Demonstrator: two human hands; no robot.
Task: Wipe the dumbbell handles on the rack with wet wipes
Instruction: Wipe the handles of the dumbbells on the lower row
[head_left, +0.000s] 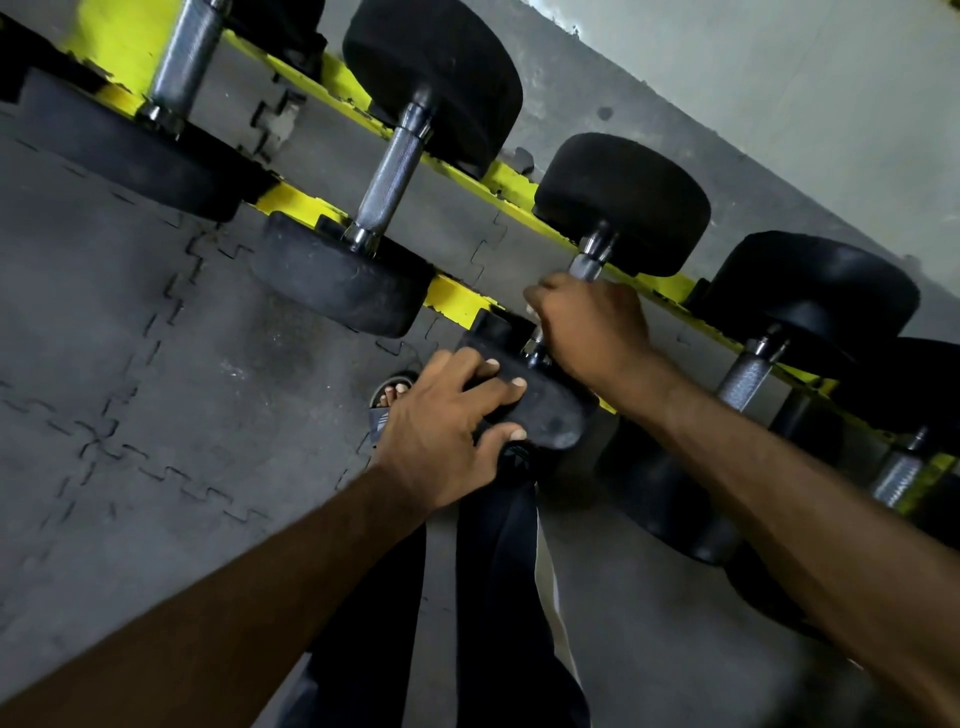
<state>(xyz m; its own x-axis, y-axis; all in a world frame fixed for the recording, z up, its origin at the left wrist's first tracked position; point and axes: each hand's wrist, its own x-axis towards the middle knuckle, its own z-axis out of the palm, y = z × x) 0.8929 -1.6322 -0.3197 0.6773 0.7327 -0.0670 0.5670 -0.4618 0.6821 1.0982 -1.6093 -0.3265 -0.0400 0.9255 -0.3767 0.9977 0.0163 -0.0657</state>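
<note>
Beneath the curled fingers (558, 299) of the right hand (592, 327) lies the handle (586, 267) of the dumbbell (623, 208) being wiped. These fingers are wrapped around the bar, pressed together, and cover most of its length. A short knurled section of handle shows just beyond them, toward the far head (654, 228). A small pale sliver (531, 312) shows at the edge of the fingers; whether it is the wet wipe cannot be told.

The left hand (447, 431) grips the near head (550, 415) of the same dumbbell. Its fingers are spread across the top face, and the thumb is hooked round the lower edge.

The dumbbell lies across the yellow rails of the rack (457, 301), near head toward the person.

To the left of the fingers, well apart, a larger dumbbell (384, 176) lies on the same rails with its handle bare. To the right of the fingers, another dumbbell (745, 379) lies likewise.

Below the left-hand fingers are a sandalled foot (392, 395), dark trousers (498, 545) and an interlocking floor mat (156, 364).
</note>
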